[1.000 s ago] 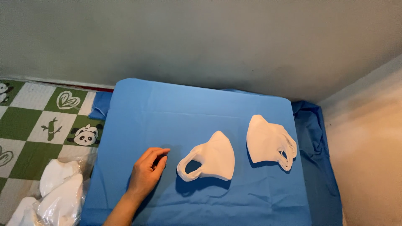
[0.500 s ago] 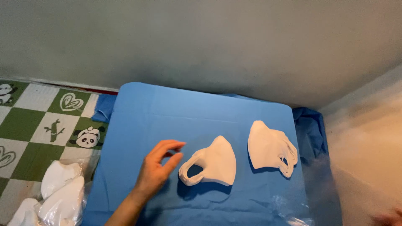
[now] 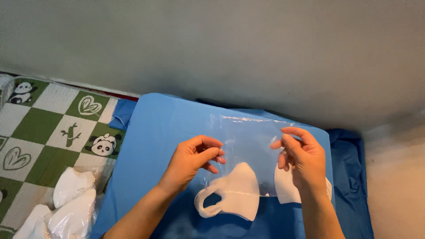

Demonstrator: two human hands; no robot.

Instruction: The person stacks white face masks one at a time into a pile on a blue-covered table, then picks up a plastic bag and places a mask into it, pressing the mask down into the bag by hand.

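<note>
A: Site notes, head view. What bounds the work area?

B: A blue cloth-covered rectangular board (image 3: 150,146) lies on the floor with its far edge close under a grey wall (image 3: 221,44). Its left edge runs beside a green-and-white checked mat with panda prints (image 3: 48,132). A darker blue crumpled cloth (image 3: 349,177) shows past the right edge. The left half of the board is bare; that is the open room.

A: Hands?

B: Both raised over the board's middle. Left hand (image 3: 191,158), fingers curled, pinches the left edge of a clear, thin plastic bag (image 3: 248,150). Right hand (image 3: 301,161) pinches the bag's right edge between thumb and fingertips. The bag hangs stretched between them, well inside the board's edges.

A: Orientation of the bag?

B: A flat sheet facing the camera, long axis roughly left to right, top edge tilted slightly down toward the right. Which side is the opening, I cannot tell.

A: What sits underneath?

B: Two white moulded fabric face masks. The nearer white mask (image 3: 234,197) lies below the bag's lower edge, ear loop pointing left, nose peak pointing away toward the wall. The second white mask (image 3: 285,190) is largely hidden behind the right wrist.

A: Anything off the board?

B: A heap of bagged white masks (image 3: 71,206) on the mat at lower left, well apart from the hands.
</note>
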